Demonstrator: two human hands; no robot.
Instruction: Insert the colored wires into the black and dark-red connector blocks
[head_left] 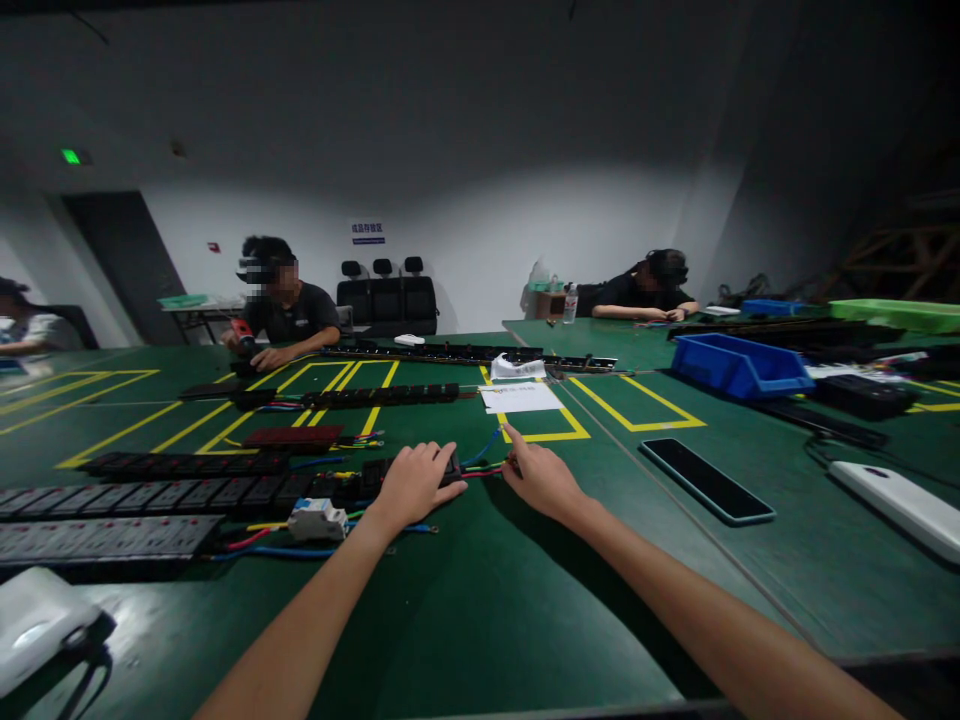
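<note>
My left hand [416, 485] lies over the end of a black power strip [373, 476], fingers across its top and thumb along the near side. From that end, a blue wire [482, 452] and red and green wires [484, 470] run right. My right hand [544, 475] is closed around the red and green wires, its index finger stretched out at the tip of the blue wire. The fingers hide the wires' ends. A grey and white circuit breaker [318, 519] sits left of my left wrist, with coloured wires beside it.
Several long socket strips [105, 540] lie at left. A phone [705, 478], white power bank [896, 505] and blue bin [739, 365] stand right. White paper [521, 397] lies ahead. Two people [289, 310] [652, 285] work across the green table [465, 620]; another is far left.
</note>
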